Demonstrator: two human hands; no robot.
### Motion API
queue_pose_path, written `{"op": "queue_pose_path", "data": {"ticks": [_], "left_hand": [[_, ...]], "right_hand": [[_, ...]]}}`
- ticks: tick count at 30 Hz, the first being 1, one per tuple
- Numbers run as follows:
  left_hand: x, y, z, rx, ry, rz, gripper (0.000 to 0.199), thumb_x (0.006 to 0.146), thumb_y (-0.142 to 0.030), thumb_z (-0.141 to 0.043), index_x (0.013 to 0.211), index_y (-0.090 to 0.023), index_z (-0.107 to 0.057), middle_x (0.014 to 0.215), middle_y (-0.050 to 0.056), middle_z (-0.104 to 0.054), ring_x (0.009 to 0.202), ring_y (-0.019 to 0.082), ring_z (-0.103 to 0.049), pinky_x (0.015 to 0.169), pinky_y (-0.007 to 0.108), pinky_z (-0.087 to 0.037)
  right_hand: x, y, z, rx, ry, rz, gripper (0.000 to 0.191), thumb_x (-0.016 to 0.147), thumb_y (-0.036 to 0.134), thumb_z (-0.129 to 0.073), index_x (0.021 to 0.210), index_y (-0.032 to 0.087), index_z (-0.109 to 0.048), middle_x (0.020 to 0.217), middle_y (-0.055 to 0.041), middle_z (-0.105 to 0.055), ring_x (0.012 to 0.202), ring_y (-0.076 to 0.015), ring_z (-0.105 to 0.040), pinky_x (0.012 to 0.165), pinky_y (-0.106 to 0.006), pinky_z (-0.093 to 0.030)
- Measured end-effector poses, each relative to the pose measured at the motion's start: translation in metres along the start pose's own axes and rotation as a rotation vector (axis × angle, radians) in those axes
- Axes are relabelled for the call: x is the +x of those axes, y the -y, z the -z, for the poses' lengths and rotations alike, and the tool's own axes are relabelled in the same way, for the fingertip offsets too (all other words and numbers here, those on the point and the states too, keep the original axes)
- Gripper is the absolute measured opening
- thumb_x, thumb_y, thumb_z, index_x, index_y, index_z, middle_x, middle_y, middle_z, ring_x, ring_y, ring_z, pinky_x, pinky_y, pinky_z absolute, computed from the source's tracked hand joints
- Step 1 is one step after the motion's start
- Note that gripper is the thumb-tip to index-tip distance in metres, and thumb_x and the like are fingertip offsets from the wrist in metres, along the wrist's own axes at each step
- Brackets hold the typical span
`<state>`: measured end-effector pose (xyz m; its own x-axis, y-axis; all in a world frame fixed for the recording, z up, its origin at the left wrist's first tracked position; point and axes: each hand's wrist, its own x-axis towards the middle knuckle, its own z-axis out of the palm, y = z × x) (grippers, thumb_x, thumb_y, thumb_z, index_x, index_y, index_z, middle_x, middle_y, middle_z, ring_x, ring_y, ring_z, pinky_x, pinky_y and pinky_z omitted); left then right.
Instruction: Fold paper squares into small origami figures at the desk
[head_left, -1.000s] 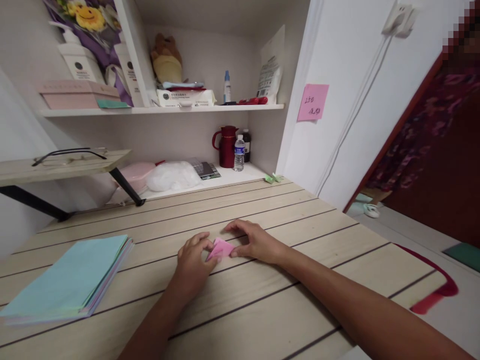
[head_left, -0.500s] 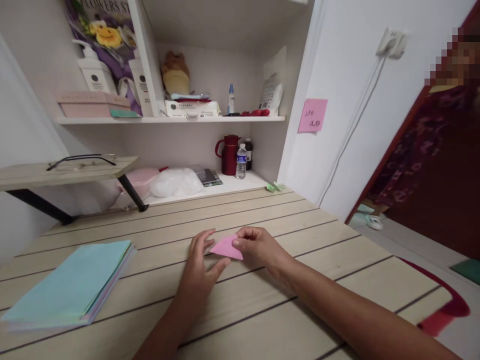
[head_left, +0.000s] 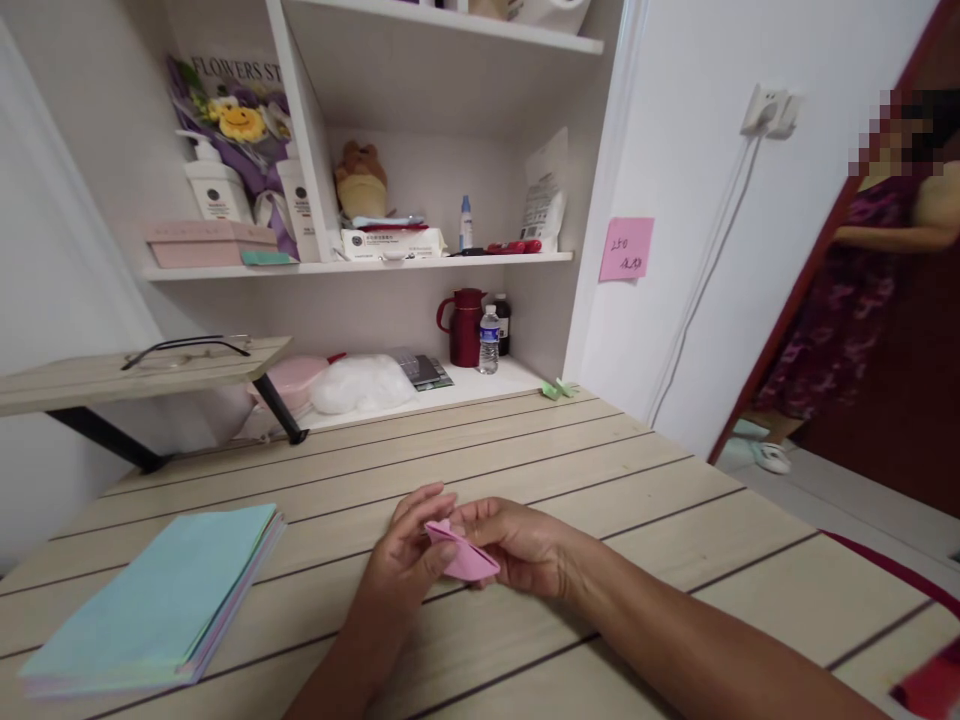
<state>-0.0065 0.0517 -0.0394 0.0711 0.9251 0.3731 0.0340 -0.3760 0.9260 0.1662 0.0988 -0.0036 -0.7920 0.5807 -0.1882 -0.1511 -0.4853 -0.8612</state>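
A small folded pink paper is held just above the wooden table, near its middle front. My left hand pinches its left end with thumb and fingers. My right hand cups it from the right and underneath. A stack of coloured paper sheets, light blue on top, lies on the table to the left of my hands.
A small green folded paper lies at the table's far edge. Shelves behind hold a red jug, a water bottle, bottles and boxes. Glasses rest on a raised wooden stand at left. A person stands in the doorway at right.
The pink paper has been lifted off the table and turned in both hands. The camera has tilted upward, so the shelves sit lower in view.
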Motion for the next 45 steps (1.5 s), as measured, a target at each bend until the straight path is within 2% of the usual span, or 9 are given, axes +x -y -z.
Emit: {"op": "queue_pose_path", "data": {"ticks": [3, 7, 11, 13, 16, 20, 25, 39, 45], "left_hand": [[0.000, -0.003, 0.002, 0.140, 0.022, -0.016, 0.036, 0.078, -0.052, -0.066, 0.088, -0.018, -0.074, 0.139, 0.014, -0.050, 0.125, 0.030, -0.052, 0.099, 0.043, -0.051], [0.000, -0.005, 0.000, 0.158, -0.049, 0.067, 0.037, 0.077, -0.053, -0.065, 0.083, -0.017, -0.073, 0.135, 0.014, -0.054, 0.124, 0.028, -0.053, 0.096, 0.038, -0.052], [0.000, -0.006, -0.001, 0.016, -0.219, 0.252, 0.038, 0.070, -0.052, -0.071, 0.081, -0.016, -0.071, 0.098, 0.009, -0.070, 0.089, 0.022, -0.066, 0.076, 0.032, -0.053], [-0.001, -0.011, -0.001, -0.067, -0.249, 0.348, 0.039, 0.065, -0.051, -0.075, 0.079, -0.015, -0.069, 0.077, 0.004, -0.069, 0.069, 0.017, -0.063, 0.065, 0.028, -0.050], [-0.002, -0.019, -0.005, -0.127, -0.224, 0.391, 0.038, 0.060, -0.049, -0.080, 0.073, -0.015, -0.067, 0.066, 0.001, -0.067, 0.062, 0.015, -0.059, 0.061, 0.025, -0.046], [-0.004, -0.022, -0.011, -0.138, -0.184, 0.358, 0.037, 0.065, -0.051, -0.076, 0.071, -0.016, -0.067, 0.065, 0.001, -0.065, 0.064, 0.016, -0.058, 0.062, 0.026, -0.046], [0.000, -0.012, -0.010, -0.272, -0.166, 0.289, 0.047, 0.071, -0.056, -0.071, 0.096, -0.017, -0.069, 0.084, 0.006, -0.071, 0.078, 0.020, -0.064, 0.076, 0.031, -0.049], [-0.006, -0.027, -0.014, -0.381, -0.225, 0.335, 0.025, 0.072, -0.037, -0.078, 0.072, -0.016, -0.064, 0.063, -0.002, -0.058, 0.065, 0.011, -0.051, 0.067, 0.022, -0.045], [-0.005, -0.027, -0.013, -0.407, -0.164, 0.356, 0.021, 0.078, -0.036, -0.073, 0.074, -0.016, -0.067, 0.066, -0.002, -0.056, 0.063, 0.010, -0.046, 0.063, 0.020, -0.041]], "right_hand": [[0.001, -0.007, 0.000, -0.048, -0.014, -0.026, 0.031, 0.072, 0.035, -0.080, 0.087, 0.011, -0.069, 0.062, 0.0014, -0.058, 0.050, -0.0080, -0.050, 0.046, -0.021, -0.045], [-0.004, -0.004, 0.002, -0.195, -0.232, 0.166, 0.042, 0.080, 0.055, -0.068, 0.087, 0.014, -0.069, 0.074, -0.0035, -0.065, 0.061, -0.0117, -0.056, 0.055, -0.024, -0.045], [-0.014, 0.005, 0.003, -0.300, -0.244, 0.309, 0.051, 0.083, 0.063, -0.060, 0.094, 0.015, -0.069, 0.088, -0.0071, -0.068, 0.076, -0.0153, -0.060, 0.068, -0.027, -0.046], [-0.017, 0.005, 0.001, -0.366, -0.191, 0.295, 0.047, 0.072, 0.054, -0.075, 0.099, 0.016, -0.068, 0.086, -0.0045, -0.067, 0.075, -0.0147, -0.059, 0.070, -0.027, -0.045], [-0.015, 0.000, -0.001, -0.502, -0.175, 0.314, 0.042, 0.062, 0.036, -0.086, 0.095, 0.016, -0.067, 0.079, -0.0004, -0.064, 0.070, -0.0126, -0.055, 0.067, -0.025, -0.042], [-0.011, -0.006, -0.004, -0.644, -0.278, 0.369, 0.017, 0.071, 0.026, -0.075, 0.076, 0.016, -0.064, 0.064, 0.0035, -0.055, 0.060, -0.0097, -0.046, 0.056, -0.022, -0.034], [-0.008, -0.008, -0.007, -0.618, -0.442, 0.460, 0.016, 0.072, 0.021, -0.070, 0.067, 0.017, -0.055, 0.060, 0.0050, -0.052, 0.055, -0.0087, -0.043, 0.052, -0.022, -0.031], [-0.007, -0.012, -0.019, -0.495, -0.451, 0.544, 0.022, 0.075, 0.024, -0.069, 0.066, 0.018, -0.050, 0.058, 0.0045, -0.052, 0.053, -0.0105, -0.048, 0.052, -0.023, -0.036], [-0.017, -0.006, -0.018, -0.477, -0.212, 0.608, 0.029, 0.088, 0.044, -0.061, 0.079, 0.017, -0.057, 0.070, 0.0017, -0.056, 0.065, -0.0115, -0.052, 0.062, -0.024, -0.040]]}}
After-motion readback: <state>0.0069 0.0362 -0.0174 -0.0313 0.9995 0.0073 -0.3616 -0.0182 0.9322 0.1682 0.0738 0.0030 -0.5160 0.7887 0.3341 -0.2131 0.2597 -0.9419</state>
